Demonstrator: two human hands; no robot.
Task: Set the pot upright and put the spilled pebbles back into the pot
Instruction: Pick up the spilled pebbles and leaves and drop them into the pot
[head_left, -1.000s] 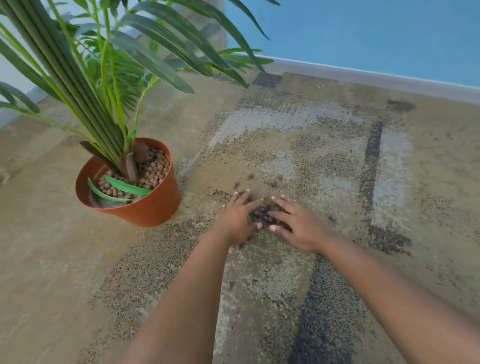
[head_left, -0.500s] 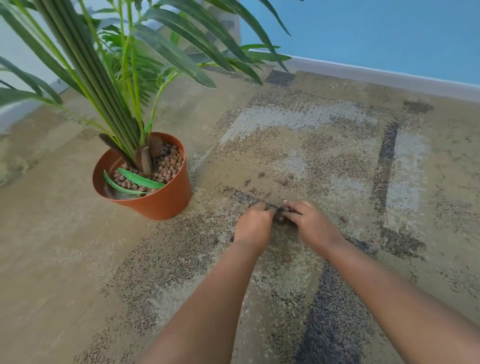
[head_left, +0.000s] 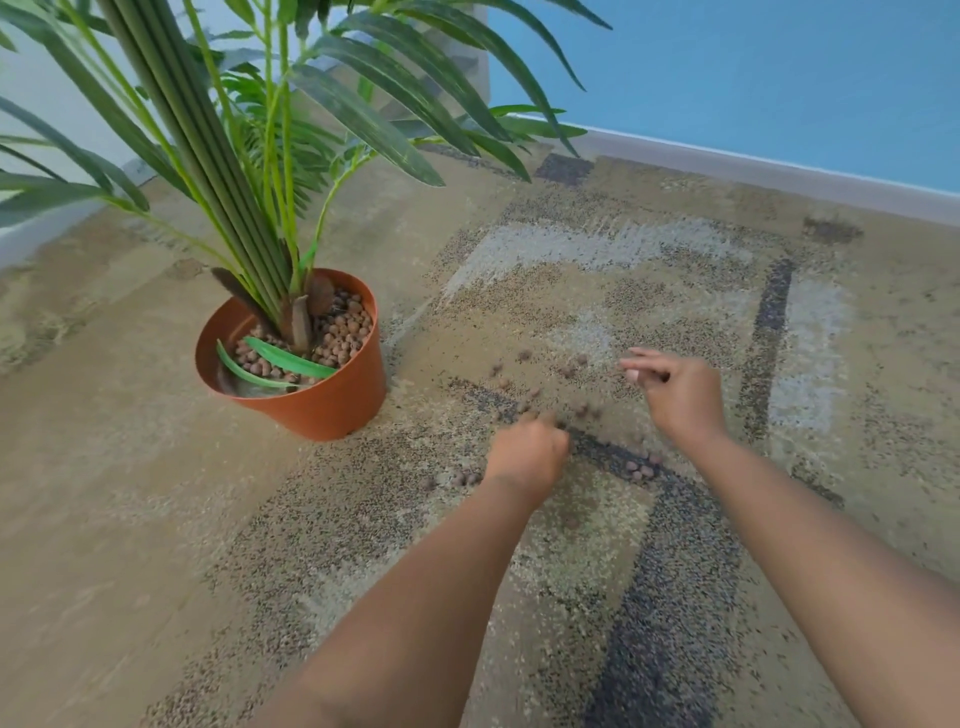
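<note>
The orange plastic pot (head_left: 332, 402) stands upright on the carpet at the left, holding a green palm plant (head_left: 244, 171) and brown clay pebbles (head_left: 343, 332). Spilled pebbles (head_left: 641, 470) lie scattered on the carpet to the right of the pot, a few (head_left: 465, 478) beside my left wrist and others (head_left: 524, 356) farther out. My left hand (head_left: 527, 454) rests on the carpet among them as a closed fist; what it grips is hidden under the fingers. My right hand (head_left: 675, 395) hovers a little above the carpet, fingers loosely curled and apart, blurred.
A patterned beige, grey and dark carpet (head_left: 675, 597) covers the floor. A grey skirting board (head_left: 779, 174) and blue wall run along the back right. Long palm leaves (head_left: 415, 67) hang over the area behind the pot.
My hands, pressed together over a pebble pile, have parted: the right one lifted up and to the right, the left closed into a fist. Pebbles now lie more scattered. The view came nearer.
</note>
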